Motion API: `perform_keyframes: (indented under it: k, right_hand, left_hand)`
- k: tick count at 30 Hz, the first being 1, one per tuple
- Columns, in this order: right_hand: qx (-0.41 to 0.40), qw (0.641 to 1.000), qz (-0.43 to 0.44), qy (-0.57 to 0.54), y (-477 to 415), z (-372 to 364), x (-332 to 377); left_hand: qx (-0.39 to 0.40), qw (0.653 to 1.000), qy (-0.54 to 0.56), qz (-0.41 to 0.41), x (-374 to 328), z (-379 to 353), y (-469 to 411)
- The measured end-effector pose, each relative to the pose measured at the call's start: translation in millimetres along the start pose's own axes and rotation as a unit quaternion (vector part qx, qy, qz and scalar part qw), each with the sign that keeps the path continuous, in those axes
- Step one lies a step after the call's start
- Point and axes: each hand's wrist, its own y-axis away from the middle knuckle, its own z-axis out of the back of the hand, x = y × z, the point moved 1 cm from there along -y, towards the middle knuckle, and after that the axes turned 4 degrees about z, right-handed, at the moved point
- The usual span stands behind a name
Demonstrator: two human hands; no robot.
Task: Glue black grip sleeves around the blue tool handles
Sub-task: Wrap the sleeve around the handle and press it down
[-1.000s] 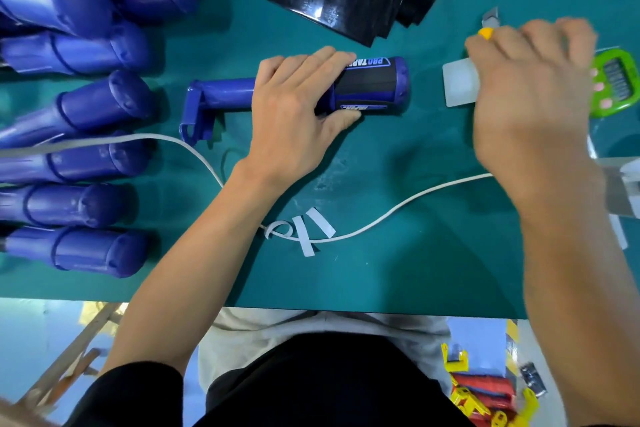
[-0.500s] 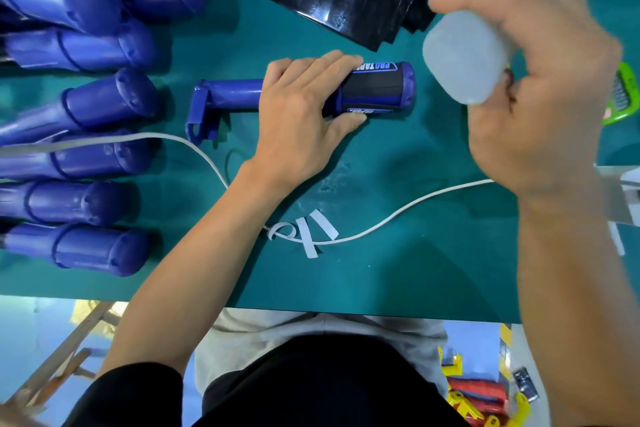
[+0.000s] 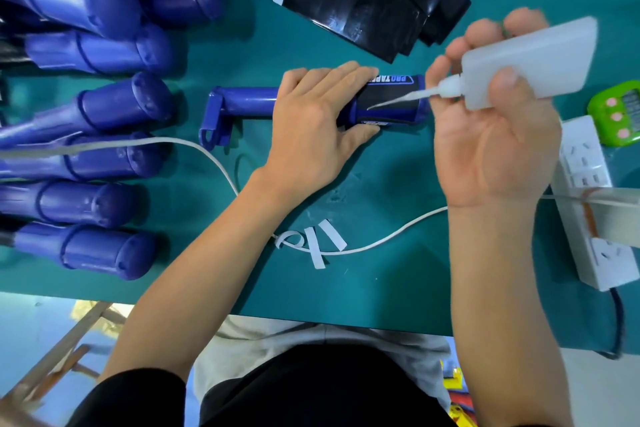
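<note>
A: Where's the handle [image 3: 249,102]?
B: Flat on the mat [image 3: 381,288], sleeve [image 3: 391,104] on its right end. Left hand [image 3: 311,125] grips it, fingers over, thumb on the near side.
A: Right hand [image 3: 491,142]?
B: Fingers wrapped round the bottle [image 3: 530,62], nozzle over the sleeve.

view: head | worn on person's head | faces forward-down at green table [image 3: 398,288] | close, wide-angle | single view

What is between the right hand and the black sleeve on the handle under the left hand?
In the head view, only the thin nozzle of the glue bottle, which the right hand holds; its tip is over the black sleeve.
</note>
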Motion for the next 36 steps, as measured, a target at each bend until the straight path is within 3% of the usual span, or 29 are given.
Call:
perform_keyframes:
  k: [1, 2, 6, 11, 14, 18, 24, 28, 36]
  right_hand:
    - [0.084, 0.986, -0.091, -0.111, -13, 12, -16]
    - [0.072, 0.976, -0.107, -0.177, -14, 24, -18]
    - [0.025, 0.981, -0.158, -0.113, -27, 30, -26]
    - [-0.01, 0.986, -0.148, -0.081, -22, 33, -26]
    - [-0.01, 0.991, -0.113, -0.074, -20, 27, -29]
    - [-0.014, 0.999, -0.043, 0.027, -18, 22, -33]
    - [-0.049, 0.995, 0.031, 0.084, -19, 21, -40]
    - [-0.03, 0.988, 0.083, 0.13, -22, 18, -40]
    - [-0.013, 0.986, 0.105, 0.129, -22, 22, -49]
  left_hand:
    - [0.0, 1.0, -0.002, 0.002, 0, 0, 0]
    - [0.001, 1.0, -0.003, 0.004, 1, 0, 0]
    - [0.008, 1.0, -0.002, -0.001, 0, 1, 0]
    - [0.006, 1.0, -0.006, 0.004, -2, 2, -2]
    - [0.014, 1.0, -0.008, 0.004, -2, 3, -2]
    - [0.014, 1.0, -0.007, 0.001, -2, 3, -2]
    - [0.02, 1.0, -0.01, -0.005, 0, 3, -2]
    - [0.012, 1.0, -0.008, -0.006, 0, 2, -1]
    - [0.009, 1.0, -0.007, -0.006, 0, 0, 0]
